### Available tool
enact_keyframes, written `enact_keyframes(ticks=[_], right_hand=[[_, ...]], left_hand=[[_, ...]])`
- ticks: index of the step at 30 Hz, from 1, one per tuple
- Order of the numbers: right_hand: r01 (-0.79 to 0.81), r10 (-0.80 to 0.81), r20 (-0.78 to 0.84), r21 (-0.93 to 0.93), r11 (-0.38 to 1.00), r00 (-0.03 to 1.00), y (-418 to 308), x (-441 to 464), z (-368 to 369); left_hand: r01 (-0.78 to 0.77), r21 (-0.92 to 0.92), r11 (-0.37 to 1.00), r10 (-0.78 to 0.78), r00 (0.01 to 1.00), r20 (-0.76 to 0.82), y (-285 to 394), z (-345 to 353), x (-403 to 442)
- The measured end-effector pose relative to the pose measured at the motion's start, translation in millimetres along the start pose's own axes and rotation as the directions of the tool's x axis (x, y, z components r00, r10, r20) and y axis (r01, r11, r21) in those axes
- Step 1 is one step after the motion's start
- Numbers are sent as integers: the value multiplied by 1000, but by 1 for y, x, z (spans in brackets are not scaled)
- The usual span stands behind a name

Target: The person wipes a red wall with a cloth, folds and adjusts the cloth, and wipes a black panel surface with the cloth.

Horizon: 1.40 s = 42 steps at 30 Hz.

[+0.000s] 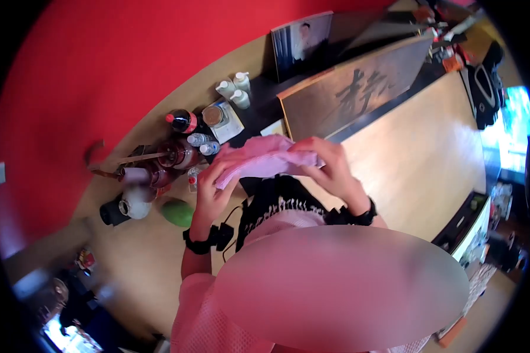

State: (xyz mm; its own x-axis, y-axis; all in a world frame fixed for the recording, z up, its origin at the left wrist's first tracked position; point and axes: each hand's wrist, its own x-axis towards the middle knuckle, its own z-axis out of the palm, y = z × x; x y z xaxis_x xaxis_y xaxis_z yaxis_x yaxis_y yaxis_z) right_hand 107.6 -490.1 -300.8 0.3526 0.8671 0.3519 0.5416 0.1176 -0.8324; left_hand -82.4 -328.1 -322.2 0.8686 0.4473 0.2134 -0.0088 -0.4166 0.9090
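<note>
A pink sleeve (193, 315) is seen nearest, below and to the left of the pink cloth (265, 162), and black bands are worn on both wrists below it, one on the left wrist (201, 241) and one on the right wrist (362, 215). The pink cloth is held up in the air between the two hands: its left end is clamped in the left hand (209, 191), and its right end is pinched between the thumb and fingers of the right hand (331, 167). Just below the cloth, a black item with white marks (285, 203) is partly covered by the arms and the pink clothing. To the lower left of the cloth, a green rounded object (178, 213) and a blurred white jar (136, 206) are seen. To its left, dark red jars (182, 154), clear bottles (209, 148) and a red-capped dark bottle (184, 121) are grouped. Beyond the cloth, a lidded jar (214, 115) and white pump bottles (240, 99) are set by a dark counter (257, 120). A large panel with brushed writing (356, 94) is stood beyond the cloth to the right, and a picture of a person (302, 47) is placed farther behind. Well apart to the right of the cloth, a black bag (484, 97) and a bright screen (514, 126) are visible. The far background on the cloth's left is filled by a red wall (100, 70).
</note>
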Motion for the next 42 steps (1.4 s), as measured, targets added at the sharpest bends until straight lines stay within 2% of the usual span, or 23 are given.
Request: enact_keyframes(ticks=[2, 4, 5, 6, 8, 9, 10, 12, 13, 15, 17, 18, 20, 21, 23, 26, 28, 31, 35, 38, 39, 40, 42], right_hand=[[-21, 19, -80, -20, 1000, 997, -10, -15, -16], [-122, 118, -196, -9, 992, 973, -19, -36, -29], [-138, 133, -269, -3, 990, 954, -25, -47, -36], [-149, 139, -339, -5, 989, 930, -30, -58, -44], [-206, 132, -486, -102, 973, 864, -35, -92, -60], [-250, 141, -568, -119, 961, 811, -36, -112, -70], [-291, 147, -636, -127, 948, 758, -41, -135, -78], [-416, 291, -701, -8, 909, 651, -41, -183, -95], [-418, 229, -761, -60, 907, 607, -33, -209, -104], [-498, 286, -817, -2, 867, 501, -39, -257, -129], [-591, 378, -854, 107, 800, 358, -48, -305, -161], [-620, 370, -868, 95, 779, 332, -62, -303, -154], [-635, 333, -897, 80, 769, 291, -62, -367, -207], [-683, 293, -901, -4, 731, 319, -68, -388, -233], [-693, 264, -921, -8, 721, 285, -77, -416, -282], [-623, 191, -936, -37, 781, 295, -76, -447, -349], [-552, 230, -941, 58, 832, 248, -77, -461, -397], [-543, 84, -956, -86, 835, 280, -53, -489, -477], [-580, 45, -946, -160, 799, 322, -1, -511, -584], [-605, 6, -956, -180, 776, 292, 28, -495, -652], [-626, 19, -962, -161, 763, 271, 32, -482, -671], [-663, 65, -972, -105, 741, 226, 30, -474, -701], [-607, 51, -948, -160, 779, 315, 54, -488, -758]], left_hand=[[88, -16, 996, -89, 993, -75, 17, 11, -2], [102, -85, 991, -103, 995, -10, 38, 26, 15], [69, -55, 996, -68, 997, 24, 42, 35, 23], [28, -129, 991, -30, 999, -15, 45, 55, 29], [21, -173, 985, -16, 999, 32, 46, 89, 40], [-4, -200, 980, 33, 989, 144, 51, 109, 45], [-19, -226, 974, 75, 968, 241, 61, 129, 49], [-113, -195, 974, 186, 889, 418, 72, 177, 55], [-131, -199, 971, 213, 852, 478, 82, 206, 58], [-155, -228, 961, 263, 770, 581, 105, 262, 57], [-174, -296, 939, 332, 681, 653, 125, 327, 59], [-166, -345, 924, 364, 660, 657, 125, 325, 62], [-190, -410, 892, 433, 617, 657, 157, 410, 58], [-194, -419, 887, 444, 603, 663, 175, 441, 59], [-288, -422, 859, 504, 614, 608, 205, 498, 65], [-317, -516, 795, 593, 586, 553, 236, 565, 92], [-299, -510, 806, 571, 620, 539, 271, 605, 97], [-333, -539, 774, 612, 614, 499, 323, 677, 112], [-437, -557, 706, 701, 545, 460, 356, 766, 173], [-318, -581, 749, 636, 592, 496, 376, 831, 226], [-366, -564, 740, 650, 604, 461, 391, 834, 240], [-412, -574, 708, 693, 563, 451, 387, 857, 274], [-494, -596, 634, 770, 473, 427, 379, 902, 342]])
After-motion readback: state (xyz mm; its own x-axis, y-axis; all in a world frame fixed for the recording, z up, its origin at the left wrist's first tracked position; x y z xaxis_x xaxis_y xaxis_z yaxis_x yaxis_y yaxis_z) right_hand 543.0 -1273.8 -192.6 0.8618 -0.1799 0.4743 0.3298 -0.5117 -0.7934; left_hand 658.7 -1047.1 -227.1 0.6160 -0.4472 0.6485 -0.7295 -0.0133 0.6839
